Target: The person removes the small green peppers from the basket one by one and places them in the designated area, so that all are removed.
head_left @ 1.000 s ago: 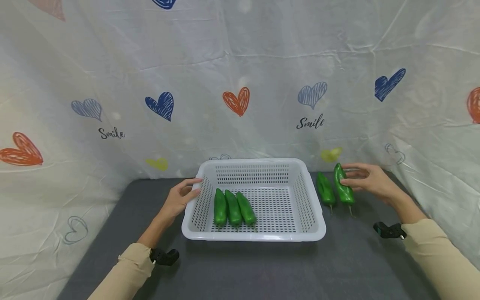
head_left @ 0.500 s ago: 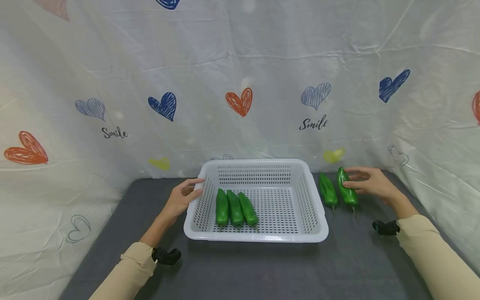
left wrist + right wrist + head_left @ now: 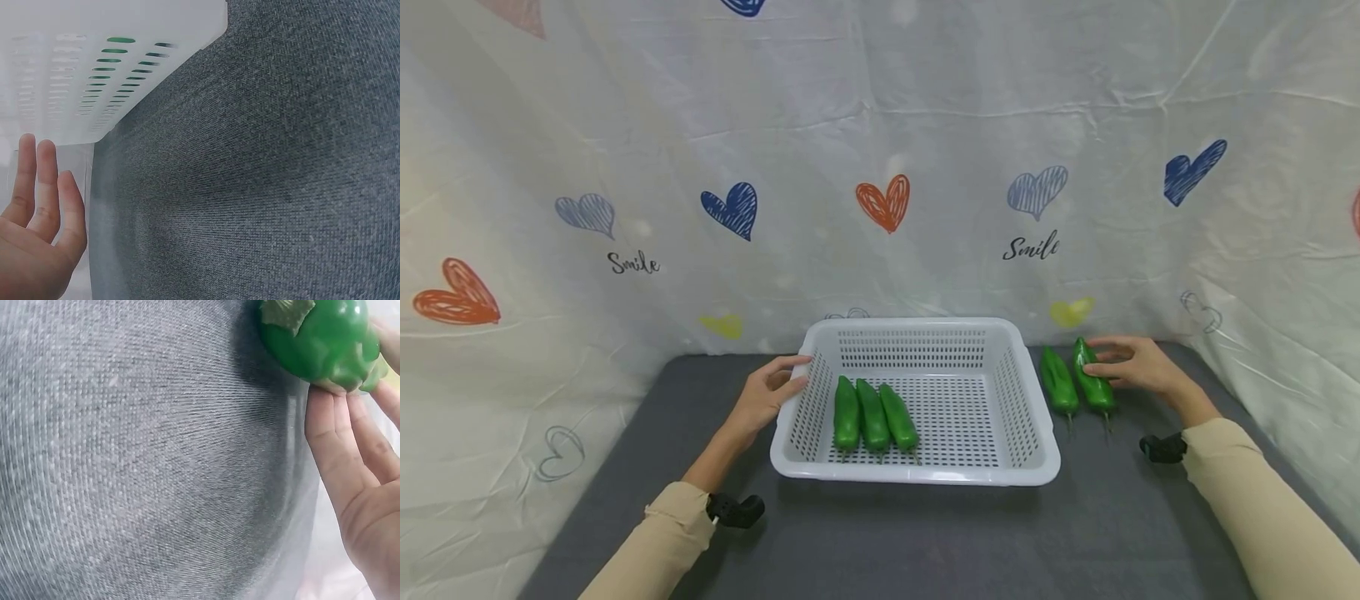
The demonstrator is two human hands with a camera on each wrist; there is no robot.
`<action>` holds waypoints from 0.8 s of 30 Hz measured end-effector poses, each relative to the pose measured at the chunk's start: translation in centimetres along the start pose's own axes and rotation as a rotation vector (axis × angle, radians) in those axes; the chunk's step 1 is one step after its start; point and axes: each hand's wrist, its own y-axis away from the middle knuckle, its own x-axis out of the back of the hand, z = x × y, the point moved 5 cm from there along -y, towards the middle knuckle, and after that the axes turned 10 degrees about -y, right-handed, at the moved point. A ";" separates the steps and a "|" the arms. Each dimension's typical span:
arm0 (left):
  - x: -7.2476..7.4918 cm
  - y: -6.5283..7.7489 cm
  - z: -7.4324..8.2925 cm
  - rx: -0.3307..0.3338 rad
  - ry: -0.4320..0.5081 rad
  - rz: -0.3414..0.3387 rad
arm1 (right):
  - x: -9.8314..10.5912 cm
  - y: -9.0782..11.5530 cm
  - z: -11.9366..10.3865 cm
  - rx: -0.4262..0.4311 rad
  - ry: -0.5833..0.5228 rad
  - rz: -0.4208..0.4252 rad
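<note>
On the right side of the table, a green pepper [image 3: 1097,390] is pinched between the thumb and fingers of my right hand [image 3: 1138,371]. From the right wrist view, the fingertips meet the glossy underside of that pepper [image 3: 325,344]. Just left of it lies another green pepper [image 3: 1059,382]. My left hand [image 3: 758,400] reaches to the left rim of a white perforated plastic basket [image 3: 917,475]. Its fingers look mostly straight beside the basket wall [image 3: 94,62] in the left wrist view. Inside the basket, three green peppers [image 3: 874,418] lie side by side at the left.
A dark grey cloth [image 3: 910,542] covers the table. Behind it hangs a white sheet [image 3: 820,125] printed with hearts and "Smile". Each wrist wears a black device, such as the left wrist device [image 3: 737,510].
The pepper in my right hand has come down slightly at its tip, closer to the level of its neighbour. My left hand stays at the basket rim. The head view has shifted a little.
</note>
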 end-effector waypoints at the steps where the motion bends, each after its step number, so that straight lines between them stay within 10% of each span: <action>1: 0.0 -0.2 -0.4 -0.001 0.004 0.002 | 0.0 0.0 0.1 -0.006 0.000 0.000; 9: -0.4 -1.3 -3.7 0.005 -0.004 0.034 | -0.6 -0.1 0.4 -0.023 0.014 -0.003; 24: -0.4 -1.6 -4.1 -0.005 0.022 0.024 | -1.0 0.3 0.3 -0.051 0.023 -0.057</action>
